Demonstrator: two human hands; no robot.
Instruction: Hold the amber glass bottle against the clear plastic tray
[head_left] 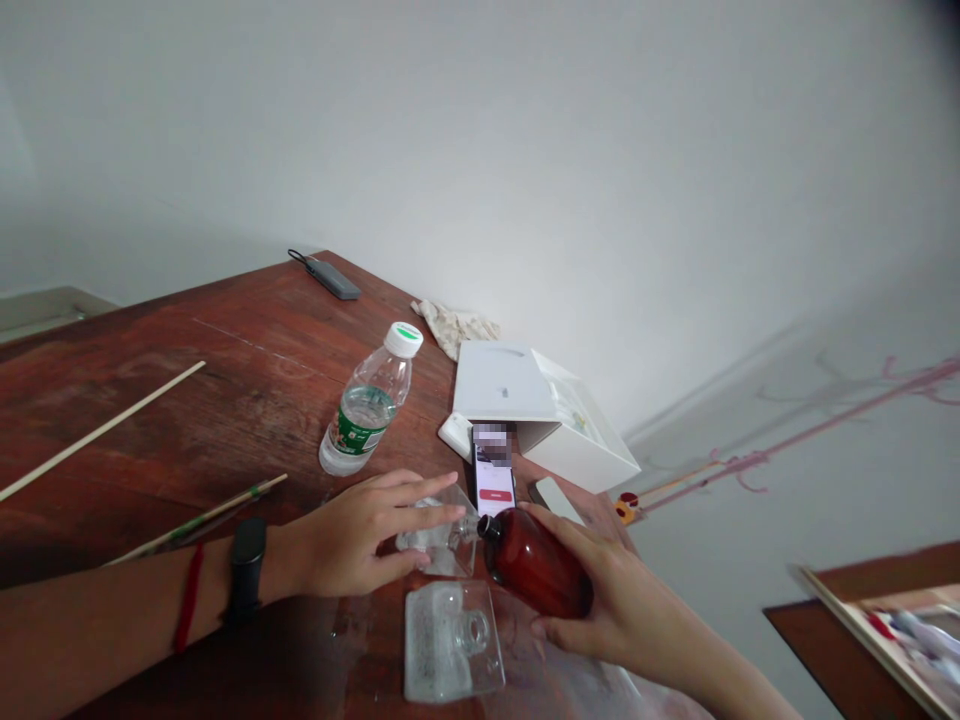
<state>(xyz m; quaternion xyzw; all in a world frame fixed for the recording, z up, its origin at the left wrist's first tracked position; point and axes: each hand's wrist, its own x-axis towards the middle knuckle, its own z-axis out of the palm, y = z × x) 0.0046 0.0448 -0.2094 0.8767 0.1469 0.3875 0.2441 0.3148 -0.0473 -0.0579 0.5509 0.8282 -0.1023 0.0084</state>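
Observation:
My right hand (pixel 600 590) is wrapped round a reddish-brown bottle (pixel 536 565), tilted so its black neck points left. The bottle's mouth is over a clear plastic piece with a raised, molded shape (pixel 442 540). My left hand (pixel 375 530), fingers spread, rests over that piece and touches its edges. A second clear molded piece (pixel 454 640), with a round raised ring, lies on the table just below, frosted or wet in part. Whether liquid leaves the bottle cannot be made out.
A water bottle (pixel 367 405) with a green label stands behind my left hand. A phone (pixel 493 470) leans against a white box (pixel 502 380). Thin sticks (pixel 105 430) lie on the left of the wooden table (pixel 247 370). A grey device (pixel 334 280) and a cloth (pixel 454 325) lie farther back.

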